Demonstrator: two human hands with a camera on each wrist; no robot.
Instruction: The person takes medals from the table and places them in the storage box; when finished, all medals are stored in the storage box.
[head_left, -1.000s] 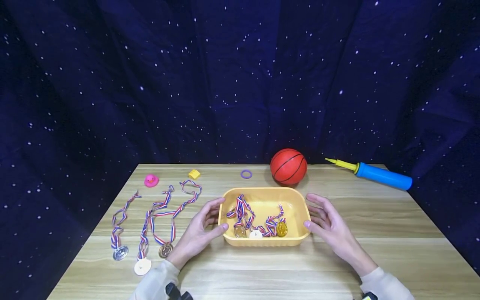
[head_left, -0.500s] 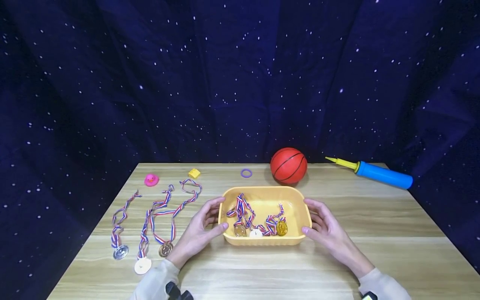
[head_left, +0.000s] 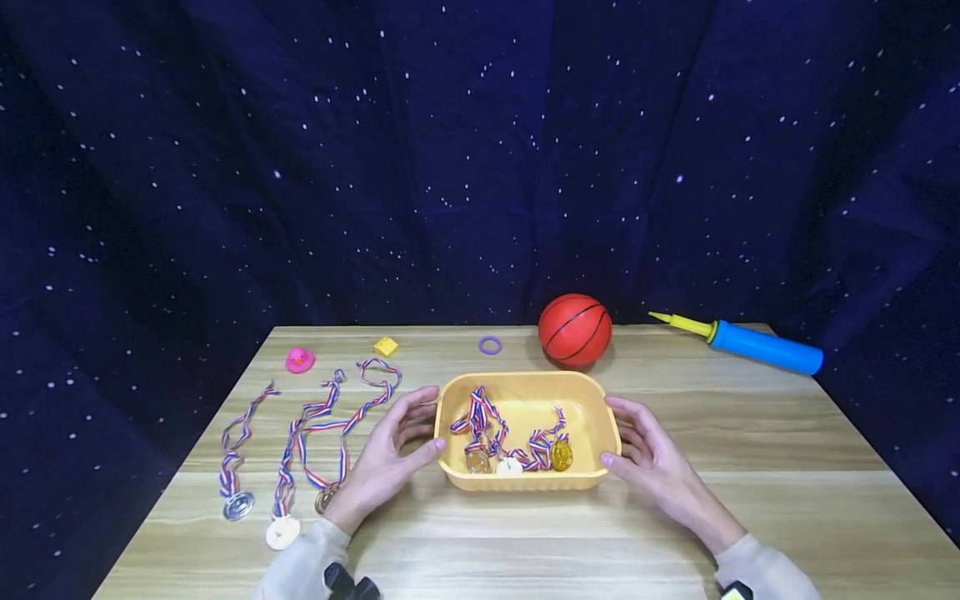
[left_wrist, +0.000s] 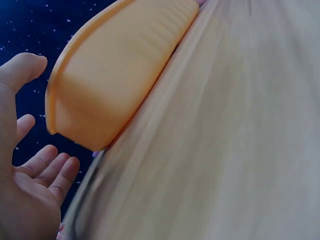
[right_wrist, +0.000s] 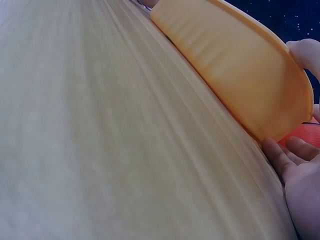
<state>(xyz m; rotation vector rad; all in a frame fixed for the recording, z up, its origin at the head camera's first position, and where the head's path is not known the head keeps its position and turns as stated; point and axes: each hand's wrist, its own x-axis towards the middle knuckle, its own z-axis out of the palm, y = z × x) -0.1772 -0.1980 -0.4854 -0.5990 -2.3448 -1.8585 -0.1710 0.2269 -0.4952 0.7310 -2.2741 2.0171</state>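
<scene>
A yellow plastic bin [head_left: 525,482] stands on the table in the middle of the head view. Inside it lie a bronze-toned medal [head_left: 477,461], a pale medal [head_left: 509,467] and a gold medal [head_left: 561,455], their striped ribbons bunched up. My left hand [head_left: 390,457] is beside the bin's left end, fingers loosely bent; the left wrist view shows a gap between it and the bin wall [left_wrist: 105,85]. At the right end, my right hand [head_left: 651,450] touches the bin, thumb by the rim and fingers against the outer wall, as the right wrist view shows.
Left on the table lie a silver medal [head_left: 238,506], a pale medal [head_left: 282,533] and a bronze medal [head_left: 326,498] partly behind my wrist. Farther back are a pink duck [head_left: 299,360], yellow block [head_left: 386,346], purple ring [head_left: 491,345], red basketball [head_left: 575,330] and blue pump [head_left: 767,346].
My right hand has moved in to the bin's right end. My left hand has shifted slightly left, away from the bin. The bin and medals have stayed in place.
</scene>
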